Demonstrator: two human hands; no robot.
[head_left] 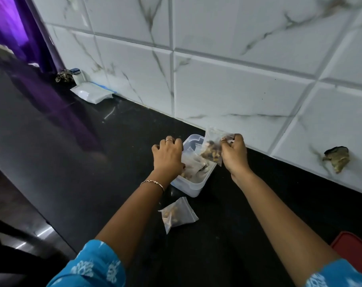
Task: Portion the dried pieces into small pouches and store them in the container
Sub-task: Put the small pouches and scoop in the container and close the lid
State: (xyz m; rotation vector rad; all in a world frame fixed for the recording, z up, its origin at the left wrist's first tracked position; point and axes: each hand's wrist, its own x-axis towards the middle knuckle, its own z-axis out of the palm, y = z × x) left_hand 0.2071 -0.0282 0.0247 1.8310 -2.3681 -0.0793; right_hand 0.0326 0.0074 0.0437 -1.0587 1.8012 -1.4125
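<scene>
Container (194, 190) is sitting on the black counter (93, 162), already holding several filled pouches (193, 165). Left hand (168, 154) is reaching into it, fingers curled; whether it is gripping, I cannot tell. Right hand (233, 154) is pinching a held pouch (211, 151) just above. A loose pouch (179, 214) is lying nearby, so storing looks nearly finished.

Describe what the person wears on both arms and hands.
Bright blue fabric sleeves with a white printed pattern cover the upper arms: left sleeve, right sleeve. The left hand has a thin metal ring on one finger and a slim golden chain bracelet at the wrist. The right hand shows no jewellery.
</scene>
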